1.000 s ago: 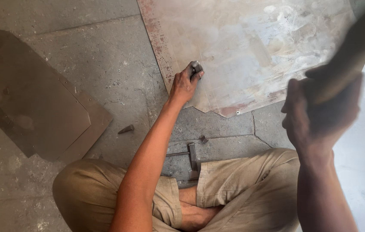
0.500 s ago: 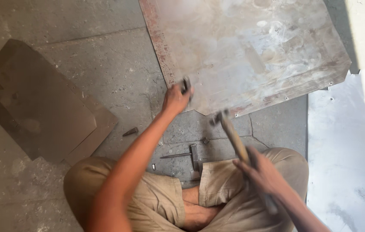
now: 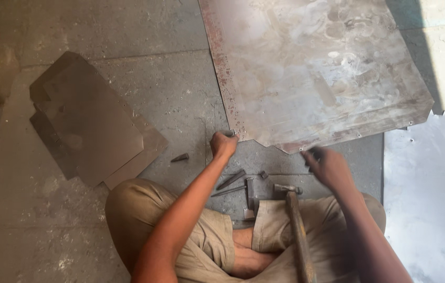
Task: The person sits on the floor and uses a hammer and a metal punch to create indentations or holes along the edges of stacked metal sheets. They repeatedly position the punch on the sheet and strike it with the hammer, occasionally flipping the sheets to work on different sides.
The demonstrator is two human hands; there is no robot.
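Sheet metal (image 3: pixel 311 73), large and rust-edged, is laid flat on the concrete floor (image 3: pixel 143 31); its near edge is pinched at a corner by the closed left hand (image 3: pixel 223 144). The right hand (image 3: pixel 327 166) is blurred at that edge, so its grip cannot be told. A hammer (image 3: pixel 296 230) is rested across the lap. Fingers could be cut, it is judged, should the raw edge slip.
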